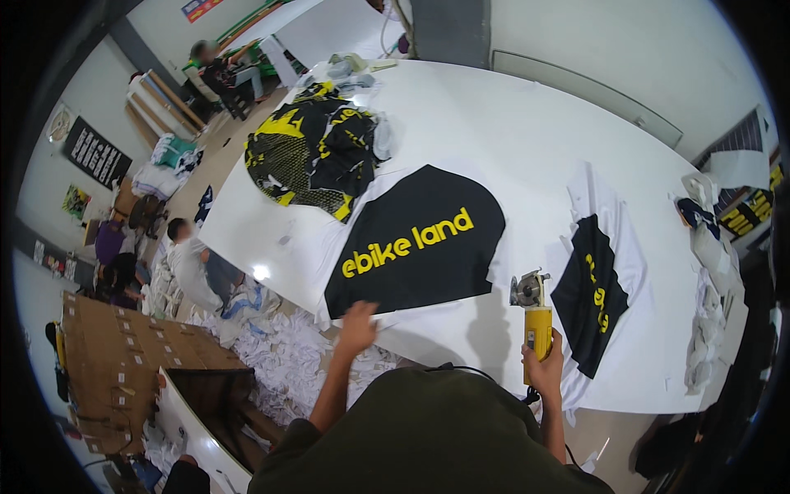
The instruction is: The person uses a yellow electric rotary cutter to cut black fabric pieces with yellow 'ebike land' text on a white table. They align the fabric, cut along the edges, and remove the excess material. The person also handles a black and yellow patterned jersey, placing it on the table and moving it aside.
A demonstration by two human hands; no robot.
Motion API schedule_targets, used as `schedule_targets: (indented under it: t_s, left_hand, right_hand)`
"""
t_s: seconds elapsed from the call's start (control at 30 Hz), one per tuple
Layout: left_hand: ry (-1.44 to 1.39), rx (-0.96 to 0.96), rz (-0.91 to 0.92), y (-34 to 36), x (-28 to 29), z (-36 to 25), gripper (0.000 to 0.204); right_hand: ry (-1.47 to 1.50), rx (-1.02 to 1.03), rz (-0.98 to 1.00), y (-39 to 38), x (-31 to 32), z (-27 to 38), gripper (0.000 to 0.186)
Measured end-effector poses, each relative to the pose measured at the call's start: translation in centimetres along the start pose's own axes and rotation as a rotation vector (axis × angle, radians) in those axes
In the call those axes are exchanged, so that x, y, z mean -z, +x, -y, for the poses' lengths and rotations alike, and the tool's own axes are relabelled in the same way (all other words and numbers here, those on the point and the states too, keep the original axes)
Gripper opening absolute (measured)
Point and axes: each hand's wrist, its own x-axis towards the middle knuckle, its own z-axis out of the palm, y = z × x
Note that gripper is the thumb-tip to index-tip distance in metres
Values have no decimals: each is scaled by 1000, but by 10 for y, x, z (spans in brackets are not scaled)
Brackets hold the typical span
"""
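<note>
A yellow rotary cutter (536, 325) is gripped upright by the right hand (546, 368) on the white table (510, 132). The near edge of a black printed fabric panel (415, 243) is touched by the left hand (357, 326), fingers spread.

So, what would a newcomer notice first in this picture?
Probably the large black fabric panel with yellow lettering, lying flat in the middle of the white table, with the left hand at its near edge. Next, the yellow handheld rotary cutter upright in the right hand. Behind lies a pile of black-and-yellow pieces.
</note>
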Motion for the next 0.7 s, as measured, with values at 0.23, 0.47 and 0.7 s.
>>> schedule_targets:
  t_s: [0.23,0.47,0.7]
  left_hand:
    - [-149,-346,92,1,-60,-61,34]
    - [-140,-203,756,3,-38,23,18]
    - [-114,-296,55,82,-9,-25,43]
  right_hand:
    - [-7,-4,16,-4,-19,2,71]
    - [-52,-54,-58,-24,-34,6,71]
    - [-344,-12,-20,-40,-56,-12,67]
